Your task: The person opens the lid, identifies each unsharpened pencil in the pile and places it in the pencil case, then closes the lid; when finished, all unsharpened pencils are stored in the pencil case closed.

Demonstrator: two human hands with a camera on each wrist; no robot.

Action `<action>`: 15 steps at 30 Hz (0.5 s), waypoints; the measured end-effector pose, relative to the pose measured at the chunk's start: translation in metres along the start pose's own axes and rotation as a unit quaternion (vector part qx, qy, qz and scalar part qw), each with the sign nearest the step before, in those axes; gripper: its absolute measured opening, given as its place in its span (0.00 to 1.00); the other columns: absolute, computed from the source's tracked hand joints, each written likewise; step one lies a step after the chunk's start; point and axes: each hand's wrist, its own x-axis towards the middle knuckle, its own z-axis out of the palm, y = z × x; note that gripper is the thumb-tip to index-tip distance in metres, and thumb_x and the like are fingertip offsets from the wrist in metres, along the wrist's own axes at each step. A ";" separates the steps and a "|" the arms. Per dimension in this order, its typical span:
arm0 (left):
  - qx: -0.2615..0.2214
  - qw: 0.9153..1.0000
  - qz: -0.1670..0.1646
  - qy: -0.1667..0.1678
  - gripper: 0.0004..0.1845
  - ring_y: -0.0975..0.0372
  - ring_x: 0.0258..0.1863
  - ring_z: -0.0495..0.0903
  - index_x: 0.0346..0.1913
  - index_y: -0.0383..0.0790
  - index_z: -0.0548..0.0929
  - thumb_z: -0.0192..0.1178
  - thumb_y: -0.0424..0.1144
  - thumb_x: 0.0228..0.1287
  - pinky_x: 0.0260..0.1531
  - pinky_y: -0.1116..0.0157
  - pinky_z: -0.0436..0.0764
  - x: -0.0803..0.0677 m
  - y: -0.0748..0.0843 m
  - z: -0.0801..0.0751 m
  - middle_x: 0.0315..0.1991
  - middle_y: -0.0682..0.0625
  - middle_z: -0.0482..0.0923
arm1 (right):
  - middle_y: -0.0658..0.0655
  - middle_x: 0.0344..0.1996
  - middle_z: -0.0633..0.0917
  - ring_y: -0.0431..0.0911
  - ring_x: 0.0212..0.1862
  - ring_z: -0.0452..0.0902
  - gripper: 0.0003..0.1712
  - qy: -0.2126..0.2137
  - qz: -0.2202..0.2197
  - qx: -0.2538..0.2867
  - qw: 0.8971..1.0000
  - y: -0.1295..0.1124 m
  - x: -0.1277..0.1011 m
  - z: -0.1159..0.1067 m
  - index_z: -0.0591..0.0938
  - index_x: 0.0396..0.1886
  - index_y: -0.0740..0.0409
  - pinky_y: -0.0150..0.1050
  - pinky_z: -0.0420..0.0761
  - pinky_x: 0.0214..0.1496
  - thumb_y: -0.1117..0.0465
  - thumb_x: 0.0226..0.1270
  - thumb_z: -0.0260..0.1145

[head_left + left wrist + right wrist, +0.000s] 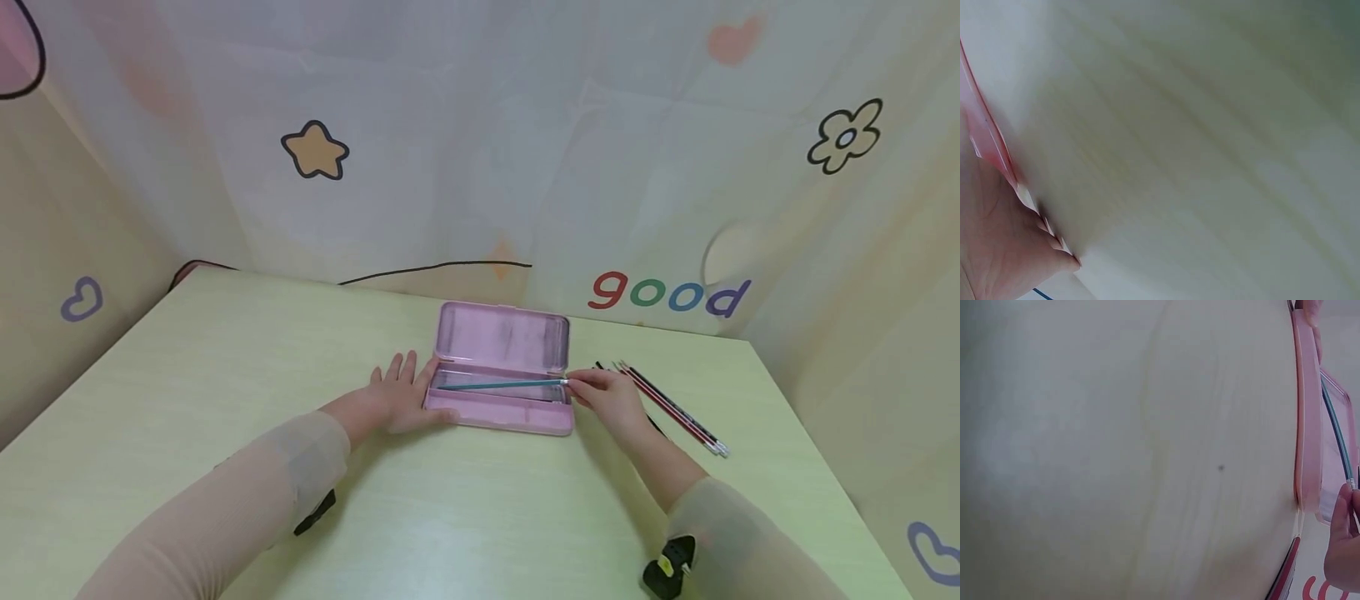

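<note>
A pink pencil case (498, 414) lies on the table with its lid raised at the back. My left hand (397, 402) rests against the case's left end, fingers spread straight and thumb along the front edge. My right hand (613, 403) pinches the end of a teal pencil (498, 385) between thumb and fingertips at the case's right side. The pencil spans the tray, its far tip near the left wall. In the right wrist view the teal pencil (1336, 428) slants over the pink case (1308, 412), held by the right hand (1342, 540).
Several red and black striped pencils (675, 410) lie on the table (480, 508) to the right of the case, partly behind the right hand. A printed curtain (480, 167) hangs along the table's back edge and sides.
</note>
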 end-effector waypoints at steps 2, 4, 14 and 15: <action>-0.001 1.000 0.000 -0.001 0.54 0.40 0.70 0.33 0.74 0.40 0.36 0.38 0.74 0.58 0.63 0.40 0.41 -0.001 0.000 0.000 0.72 0.33 0.33 | 0.63 0.45 0.81 0.42 0.41 0.80 0.15 -0.002 -0.004 0.001 1.000 0.001 0.001 0.002 0.79 0.51 0.70 0.33 0.78 0.46 0.68 0.65 0.61; -0.002 1.000 0.000 -0.001 0.53 0.40 0.70 0.33 0.74 0.40 0.36 0.38 0.74 0.58 0.63 0.40 0.41 -0.001 0.000 0.000 0.72 0.32 0.33 | 0.63 0.44 0.81 0.41 0.40 0.79 0.15 -0.003 -0.005 0.002 1.000 0.001 0.001 0.004 0.79 0.50 0.71 0.33 0.78 0.45 0.69 0.65 0.60; -0.001 1.000 -0.003 0.002 0.54 0.41 0.70 0.33 0.74 0.41 0.36 0.38 0.75 0.57 0.63 0.41 0.40 0.002 0.000 0.001 0.72 0.33 0.33 | 0.62 0.42 0.82 0.41 0.37 0.78 0.14 -0.021 0.008 -0.030 0.999 0.001 0.003 0.005 0.79 0.50 0.71 0.34 0.80 0.42 0.68 0.67 0.58; -0.002 1.000 -0.003 0.002 0.54 0.41 0.70 0.33 0.74 0.41 0.36 0.38 0.75 0.57 0.63 0.41 0.40 0.003 -0.001 0.001 0.72 0.33 0.33 | 0.62 0.42 0.82 0.41 0.37 0.78 0.14 -0.023 0.009 -0.032 0.999 0.001 0.003 0.006 0.79 0.50 0.70 0.34 0.80 0.42 0.68 0.67 0.58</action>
